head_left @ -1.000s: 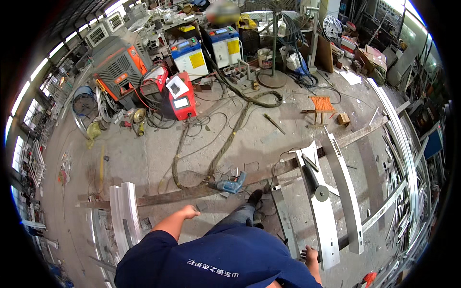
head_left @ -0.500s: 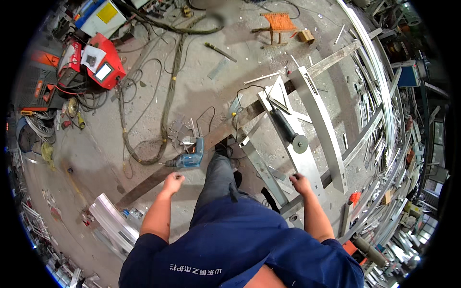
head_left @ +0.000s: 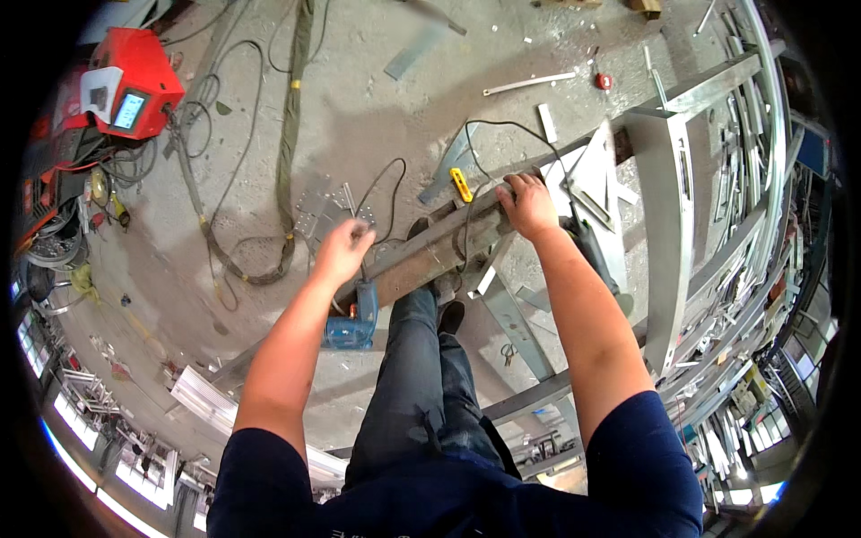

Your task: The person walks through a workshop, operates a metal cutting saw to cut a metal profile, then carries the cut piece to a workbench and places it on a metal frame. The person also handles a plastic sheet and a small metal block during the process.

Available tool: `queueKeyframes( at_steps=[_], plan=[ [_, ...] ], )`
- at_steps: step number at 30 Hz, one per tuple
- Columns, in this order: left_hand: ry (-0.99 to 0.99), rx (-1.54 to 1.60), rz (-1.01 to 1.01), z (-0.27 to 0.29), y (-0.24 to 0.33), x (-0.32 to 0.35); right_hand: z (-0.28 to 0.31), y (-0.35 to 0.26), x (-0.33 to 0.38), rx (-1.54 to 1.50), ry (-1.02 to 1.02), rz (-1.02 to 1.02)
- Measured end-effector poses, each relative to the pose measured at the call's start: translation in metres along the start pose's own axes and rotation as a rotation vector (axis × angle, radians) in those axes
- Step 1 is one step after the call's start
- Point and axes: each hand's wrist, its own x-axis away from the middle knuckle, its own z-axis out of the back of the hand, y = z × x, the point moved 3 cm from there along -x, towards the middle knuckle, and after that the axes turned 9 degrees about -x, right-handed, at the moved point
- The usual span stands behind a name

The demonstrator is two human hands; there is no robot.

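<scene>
My right hand (head_left: pixel 529 208) lies on the long steel beam (head_left: pixel 426 260), fingers resting over its upper edge and holding no tool. My left hand (head_left: pixel 343 255) hovers over the beam's left part, with thumb and fingers drawn together. Whatever might be in that pinch is hidden and slightly blurred. Just below it, a blue power drill (head_left: pixel 352 330) is by the beam. Right of my right hand, a dark angle grinder (head_left: pixel 587 247) rests on a flat metal piece, partly covered by my forearm. A small yellow tool (head_left: pixel 461 185) is just beyond the beam.
Cables (head_left: pixel 291 161) trail over the floor at left, near a red machine (head_left: pixel 134 85) with a lit screen. Perforated metal plates (head_left: pixel 323 211) lie beyond my left hand. A tall metal channel (head_left: pixel 668 242) stands at right, with piled metal strips (head_left: pixel 740 152) past it.
Both hands have reached forward and away from my body. The right one has come onto the beam; the left has moved past the drill. The view has shifted, and the yellow tool now shows clearly.
</scene>
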Motion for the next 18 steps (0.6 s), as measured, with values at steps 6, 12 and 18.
queueKeyframes(
  at_steps=[6,12,18],
  plan=[
    [-0.157,-0.081,0.089,-0.111,-0.010,-0.145,-0.051,0.024,-0.013,0.015,0.065,0.066],
    [-0.188,-0.348,0.090,-0.247,-0.027,-0.260,-0.055,0.029,-0.018,0.034,0.010,0.113],
    [-0.088,-0.439,0.125,-0.336,-0.015,-0.323,-0.062,0.042,-0.017,0.003,-0.022,0.190]
  ],
)
